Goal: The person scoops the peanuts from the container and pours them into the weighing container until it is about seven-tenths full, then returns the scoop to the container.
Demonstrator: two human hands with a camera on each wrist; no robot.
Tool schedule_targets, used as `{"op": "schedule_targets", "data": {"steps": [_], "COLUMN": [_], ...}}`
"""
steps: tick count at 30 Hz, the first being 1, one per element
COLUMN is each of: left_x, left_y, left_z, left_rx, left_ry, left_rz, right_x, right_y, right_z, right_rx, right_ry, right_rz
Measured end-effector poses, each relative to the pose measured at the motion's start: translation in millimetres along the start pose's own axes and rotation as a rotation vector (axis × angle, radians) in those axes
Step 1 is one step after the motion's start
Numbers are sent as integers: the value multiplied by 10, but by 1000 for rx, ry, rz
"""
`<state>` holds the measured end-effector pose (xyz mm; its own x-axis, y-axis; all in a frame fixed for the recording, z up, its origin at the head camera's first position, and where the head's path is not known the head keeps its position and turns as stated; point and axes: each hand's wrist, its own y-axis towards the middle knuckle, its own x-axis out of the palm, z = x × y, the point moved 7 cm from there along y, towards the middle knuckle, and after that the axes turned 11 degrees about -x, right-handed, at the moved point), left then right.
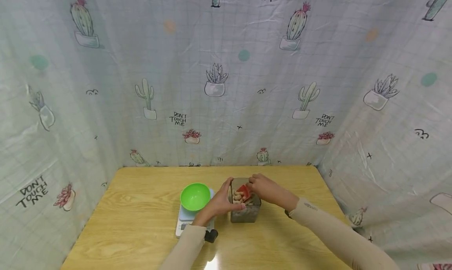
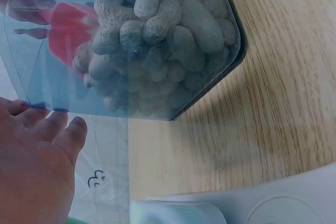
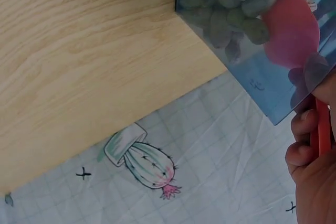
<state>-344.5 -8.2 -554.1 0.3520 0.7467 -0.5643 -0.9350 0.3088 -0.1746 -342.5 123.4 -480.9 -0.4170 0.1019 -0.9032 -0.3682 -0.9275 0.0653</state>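
Observation:
A see-through grey container (image 1: 243,216) of unshelled peanuts (image 2: 157,19) stands on the table in front of the person. My left hand (image 1: 220,202) holds it by its left side, thumb along the near wall and fingertips at the rim, as the left wrist view also shows. Fingers of my right hand (image 1: 263,187) curl round the red handle of a scoop (image 1: 244,192) at the container's far right rim. Through the wall in the right wrist view, the scoop's red bowl (image 3: 291,27) is inside, against the peanuts.
Left of the container, a bright green bowl (image 1: 195,197) sits on a white kitchen scale (image 1: 183,226), close to the left forearm. The wooden table (image 1: 141,219) ends at a cactus-print curtain (image 1: 226,117) at the back and sides.

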Motion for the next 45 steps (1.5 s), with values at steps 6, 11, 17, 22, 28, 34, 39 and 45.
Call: {"op": "schedule_targets", "data": {"steps": [6, 11, 17, 22, 28, 34, 39, 45], "left_x": [0, -9, -10, -13, -24, -22, -22, -31], "left_y": [-19, -22, -15, -13, -36, -44, -38, -50], "left_z": [-2, 5, 9, 23, 29, 29, 32, 60], "left_rx": [-5, -5, 3, 13, -1, 0, 0, -17], "left_ry": [-8, -7, -12, -7, -7, -9, -17, -15], "left_rz": [-1, -1, 2, 4, -1, -6, -3, -3], "right_x": [-8, 18, 49, 63, 60, 94, 107, 100], "right_y": [-42, -58, -67, -133, -259, -371, -458, -561], "right_z": [8, 38, 21, 44, 69, 87, 133, 189], "right_rx": [30, 60, 50, 121, 196, 255, 318, 368], "right_ry": [65, 84, 189, 259, 340, 399, 461, 474], "right_rz": [45, 66, 125, 126, 155, 172, 224, 245]}}
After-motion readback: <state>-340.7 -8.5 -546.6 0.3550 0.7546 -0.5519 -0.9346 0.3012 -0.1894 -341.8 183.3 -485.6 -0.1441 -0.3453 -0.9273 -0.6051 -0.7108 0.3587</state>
